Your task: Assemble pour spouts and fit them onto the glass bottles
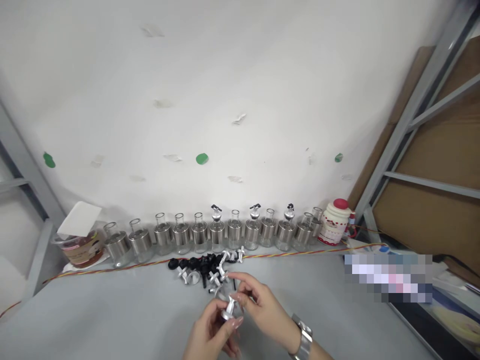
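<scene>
My left hand [213,330] holds a silver pourer spout [229,309] by its base between thumb and fingers, low in the view. The thumb side of my right hand [260,305] is at the spout's upper tip, with the index finger stretched out towards the pile. Just beyond both hands lies a heap of black pourer parts [204,264] mixed with silver spout pieces [214,278]. Behind the heap stands a row of glass bottles with metal sleeves [181,234]. Three of them carry a silver and black pourer [255,211]; the other necks are bare.
A red and yellow twisted cord [150,263] runs along the table [123,305] before the bottles. At the left is a plastic tub [83,252] with a white lid; at the right, a white jar with a red top [335,225]. Metal frames [403,130] flank both sides.
</scene>
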Motion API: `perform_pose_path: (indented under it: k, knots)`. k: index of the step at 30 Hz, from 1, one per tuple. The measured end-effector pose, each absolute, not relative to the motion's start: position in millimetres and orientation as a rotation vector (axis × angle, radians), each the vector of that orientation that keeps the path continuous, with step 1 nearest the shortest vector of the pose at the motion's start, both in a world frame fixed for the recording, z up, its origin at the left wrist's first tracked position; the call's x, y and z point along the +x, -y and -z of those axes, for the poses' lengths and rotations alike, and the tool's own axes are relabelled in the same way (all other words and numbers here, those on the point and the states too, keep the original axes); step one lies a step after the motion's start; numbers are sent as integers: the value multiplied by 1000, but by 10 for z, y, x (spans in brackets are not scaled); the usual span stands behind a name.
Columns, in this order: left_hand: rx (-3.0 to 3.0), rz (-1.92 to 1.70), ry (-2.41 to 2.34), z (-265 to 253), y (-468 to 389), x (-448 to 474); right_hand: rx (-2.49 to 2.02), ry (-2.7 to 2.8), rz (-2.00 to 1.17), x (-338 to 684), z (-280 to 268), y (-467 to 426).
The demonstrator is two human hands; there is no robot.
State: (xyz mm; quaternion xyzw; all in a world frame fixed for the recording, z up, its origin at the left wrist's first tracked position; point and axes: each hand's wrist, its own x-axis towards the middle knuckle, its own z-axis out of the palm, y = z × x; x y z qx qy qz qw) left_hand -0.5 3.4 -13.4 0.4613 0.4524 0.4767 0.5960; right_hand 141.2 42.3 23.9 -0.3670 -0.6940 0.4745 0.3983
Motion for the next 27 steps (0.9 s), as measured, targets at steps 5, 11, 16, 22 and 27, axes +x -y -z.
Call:
perform_pose_path:
  k: [5, 11, 16, 22, 27]
  knots:
    - [1102, -1096, -1038, 178, -65, -41, -894, 1684, -1362, 1400, -170, -477]
    - [1150, -1056, -937, 122, -120, -118, -684, 1487, -1964, 1429, -82, -576]
    - [1063, -1173, -994, 45, -105, -103, -619, 1304, -1890, 1477, -178, -579]
    - [1047, -1185, -1082, 40, -124, -112, -1051, 1552, -1509, 1423, 65, -695]
    - [814, -1190, -1031, 97, -196, -174, -1219, 1637, -1051, 1432, 299, -798]
